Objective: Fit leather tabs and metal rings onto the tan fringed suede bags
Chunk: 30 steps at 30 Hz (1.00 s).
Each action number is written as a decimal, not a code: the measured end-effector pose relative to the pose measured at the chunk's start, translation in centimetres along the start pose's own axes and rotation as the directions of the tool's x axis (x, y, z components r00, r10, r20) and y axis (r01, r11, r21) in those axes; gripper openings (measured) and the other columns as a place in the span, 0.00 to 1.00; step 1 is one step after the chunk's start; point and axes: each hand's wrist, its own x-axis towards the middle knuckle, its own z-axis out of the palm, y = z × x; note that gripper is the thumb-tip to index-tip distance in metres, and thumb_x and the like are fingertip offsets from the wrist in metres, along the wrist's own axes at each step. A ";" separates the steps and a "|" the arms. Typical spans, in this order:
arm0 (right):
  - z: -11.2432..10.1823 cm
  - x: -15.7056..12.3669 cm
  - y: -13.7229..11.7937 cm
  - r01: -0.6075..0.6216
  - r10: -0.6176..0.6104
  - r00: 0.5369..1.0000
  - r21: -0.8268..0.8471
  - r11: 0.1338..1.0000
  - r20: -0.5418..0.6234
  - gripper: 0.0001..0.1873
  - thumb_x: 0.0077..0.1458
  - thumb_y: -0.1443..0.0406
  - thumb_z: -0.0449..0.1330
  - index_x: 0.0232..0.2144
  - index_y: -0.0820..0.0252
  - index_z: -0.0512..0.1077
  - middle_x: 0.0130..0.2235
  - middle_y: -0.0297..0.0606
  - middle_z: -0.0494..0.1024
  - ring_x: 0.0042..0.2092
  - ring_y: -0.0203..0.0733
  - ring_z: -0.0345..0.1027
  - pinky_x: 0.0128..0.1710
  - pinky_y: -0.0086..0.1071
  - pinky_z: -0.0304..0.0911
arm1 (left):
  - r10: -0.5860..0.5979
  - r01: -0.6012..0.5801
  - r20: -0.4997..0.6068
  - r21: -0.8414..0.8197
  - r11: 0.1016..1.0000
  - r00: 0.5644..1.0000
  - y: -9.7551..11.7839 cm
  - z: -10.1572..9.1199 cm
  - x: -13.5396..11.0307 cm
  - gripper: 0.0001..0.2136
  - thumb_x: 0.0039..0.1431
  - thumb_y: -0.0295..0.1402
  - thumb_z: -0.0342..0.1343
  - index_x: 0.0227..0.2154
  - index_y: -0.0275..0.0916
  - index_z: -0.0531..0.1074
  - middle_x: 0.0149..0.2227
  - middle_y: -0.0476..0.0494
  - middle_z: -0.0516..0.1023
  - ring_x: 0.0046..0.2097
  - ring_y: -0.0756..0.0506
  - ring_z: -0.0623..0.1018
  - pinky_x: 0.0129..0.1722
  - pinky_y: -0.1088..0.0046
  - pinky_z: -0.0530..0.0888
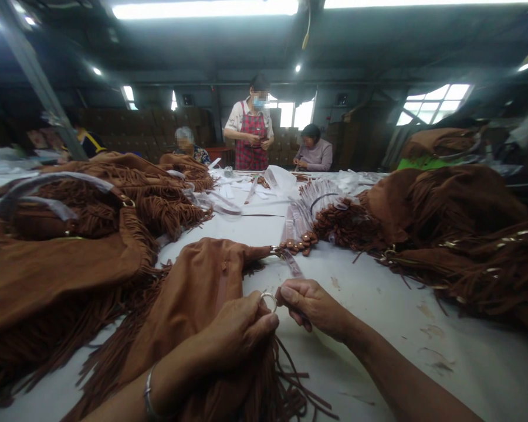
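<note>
Bench and room: Where strip lights [205, 9] shine overhead, a white bench [387, 316] stretches from near to far, with bright windows [435, 104] in the dark wall beyond.
Far side: a person in a checked apron [251, 143] stands between two seated people [320, 153].
Left pile: brown fringed bags [70, 258] lie heaped, with a plastic-wrapped handle [77, 177] arching over them.
Right pile: more fringed bags [449, 202] crowd that side.
Wrapped straps: a bundle [319, 199] lies between the piles, beyond the hands.
Near bag: a brown bag [206, 275] lies near centre, the left arm covering part of it.
Left hand: these fingers [237, 328] pinch a metal ring [268, 294] right of that bag.
Right hand: almost closed, it [314, 305] grips a small brown strip [279, 296] beside the ring; I cannot tell whether the strip passes through.
</note>
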 end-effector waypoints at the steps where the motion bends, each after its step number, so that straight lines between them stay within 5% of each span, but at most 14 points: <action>1: 0.0 0.0 0.0 0.006 -0.006 1.000 -0.001 1.000 0.001 0.23 0.56 0.48 0.50 0.30 0.64 0.67 0.16 0.26 0.61 0.14 0.25 0.47 0.13 0.19 0.47 | -0.001 0.001 -0.001 0.005 1.000 1.000 0.0 0.0 0.0 0.11 0.61 0.40 0.44 0.30 0.38 0.62 0.29 0.50 0.70 0.32 0.50 0.69 0.31 0.76 0.63; 25: 0.2 0.0 -0.1 0.045 -0.046 0.999 -0.027 0.999 -0.012 0.21 0.54 0.51 0.54 0.25 0.65 0.68 0.12 0.25 0.58 0.13 0.25 0.44 0.12 0.21 0.37 | -0.016 0.014 0.019 0.093 0.996 1.000 0.2 0.1 -0.3 0.12 0.62 0.41 0.41 0.31 0.38 0.62 0.31 0.47 0.71 0.32 0.48 0.69 0.33 0.74 0.62; 30: 0.4 0.1 0.2 0.037 -0.039 0.995 0.023 0.999 0.089 0.21 0.54 0.51 0.55 0.23 0.65 0.66 0.12 0.25 0.56 0.13 0.25 0.45 0.11 0.21 0.37 | 0.014 -0.023 0.083 0.106 0.994 0.996 0.2 -0.2 -0.4 0.13 0.61 0.43 0.42 0.33 0.39 0.62 0.32 0.47 0.71 0.33 0.48 0.69 0.34 0.73 0.63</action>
